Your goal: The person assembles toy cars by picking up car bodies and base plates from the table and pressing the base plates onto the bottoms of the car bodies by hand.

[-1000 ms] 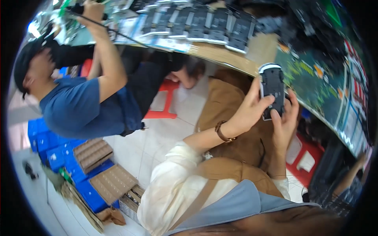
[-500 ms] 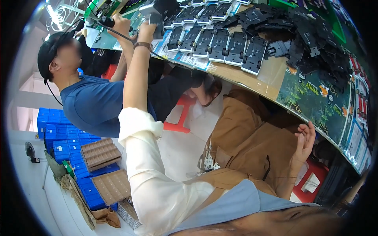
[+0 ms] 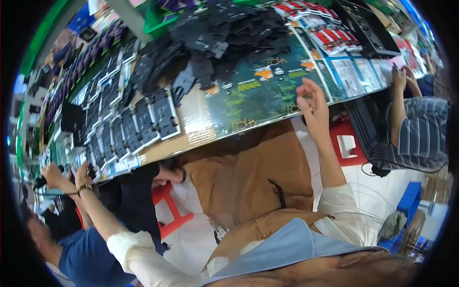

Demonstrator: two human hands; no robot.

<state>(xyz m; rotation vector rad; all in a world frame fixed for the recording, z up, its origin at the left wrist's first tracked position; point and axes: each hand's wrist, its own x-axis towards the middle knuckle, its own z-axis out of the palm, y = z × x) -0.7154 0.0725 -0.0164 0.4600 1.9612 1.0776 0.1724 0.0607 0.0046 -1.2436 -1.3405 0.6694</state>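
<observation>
My left arm reaches far out to the left, a brown band on its wrist. At the table's left end, my left hand (image 3: 82, 176) is closed beside a co-worker's hand (image 3: 53, 176); what lies in its fingers is too small and blurred to make out. My right hand (image 3: 314, 103) hangs over the front part of the green printed mat (image 3: 248, 105), fingers apart and loosely curled, holding nothing. Left of the mat, rows of black-and-white flat device housings (image 3: 165, 115) lie on the table, with a heap of loose black plastic covers (image 3: 210, 31) behind.
A black box-like block (image 3: 71, 123) stands among the housings at left. Red-and-white parts (image 3: 334, 38) and a black tray (image 3: 366, 26) lie at the far right. Co-workers sit on both sides, one in a blue shirt (image 3: 93, 256), another in a striped shirt (image 3: 423, 126). Red stools (image 3: 346, 143) stand below.
The view has swung to the right, bringing in the mat and the right-hand co-worker. My right hand has risen from beside the table edge to above the mat. My left arm stays stretched leftward.
</observation>
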